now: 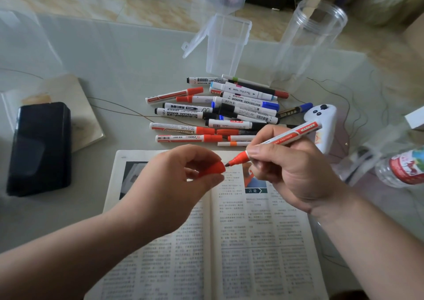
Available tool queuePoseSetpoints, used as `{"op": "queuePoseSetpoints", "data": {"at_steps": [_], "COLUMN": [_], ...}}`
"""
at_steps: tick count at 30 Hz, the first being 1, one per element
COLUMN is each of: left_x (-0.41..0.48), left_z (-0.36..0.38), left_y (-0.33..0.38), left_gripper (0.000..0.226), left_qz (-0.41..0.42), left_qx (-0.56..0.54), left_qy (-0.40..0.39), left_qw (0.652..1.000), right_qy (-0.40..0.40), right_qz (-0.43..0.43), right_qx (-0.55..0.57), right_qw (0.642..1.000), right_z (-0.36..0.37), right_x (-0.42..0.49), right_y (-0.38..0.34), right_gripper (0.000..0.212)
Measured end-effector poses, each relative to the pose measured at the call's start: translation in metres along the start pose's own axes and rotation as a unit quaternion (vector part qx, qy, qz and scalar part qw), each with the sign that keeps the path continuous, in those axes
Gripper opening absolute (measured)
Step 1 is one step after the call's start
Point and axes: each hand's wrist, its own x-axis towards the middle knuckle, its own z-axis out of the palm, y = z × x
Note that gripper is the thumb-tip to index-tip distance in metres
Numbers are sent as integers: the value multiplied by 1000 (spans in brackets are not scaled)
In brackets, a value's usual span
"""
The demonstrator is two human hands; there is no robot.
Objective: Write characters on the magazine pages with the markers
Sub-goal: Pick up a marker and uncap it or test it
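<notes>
An open magazine point(241, 242) with dense printed text lies at the table's front edge. My right hand point(291, 173) grips a red whiteboard marker point(291, 135), uncapped, its tip pointing left just above the page. My left hand point(181, 180) pinches the marker's red cap point(212, 169) right in front of that tip, a small gap between them. Behind the magazine lies a pile of several markers point(218, 111) with red, blue and black caps.
A black case point(39, 148) lies at the left on a notebook point(68, 97). Clear plastic containers point(226, 45) and a tall clear jar point(305, 45) stand behind the pile. A white controller point(323, 125) and a water bottle point(401, 169) sit at the right.
</notes>
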Motion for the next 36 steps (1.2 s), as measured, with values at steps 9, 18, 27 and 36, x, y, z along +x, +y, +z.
{"op": "queuePoseSetpoints", "data": {"at_steps": [9, 18, 27, 36], "left_x": [-3, 2, 5, -2], "left_z": [-6, -13, -21, -14], "left_y": [4, 10, 14, 20], "left_gripper": [24, 9, 33, 43], "left_qz": [26, -69, -37, 31], "left_qx": [-122, -406, -344, -240], "left_qy": [-81, -175, -46, 93], "left_qw": [989, 894, 937, 966], "right_qy": [-86, -124, -59, -74], "right_qz": [-28, 64, 9, 12], "right_qx": [-126, 99, -54, -2], "right_qw": [988, 985, 997, 997], "right_z": [6, -3, -5, 6], "right_x": [-14, -10, -18, -25], "right_y": [-7, -24, -30, -17], "right_gripper": [6, 63, 21, 21]}}
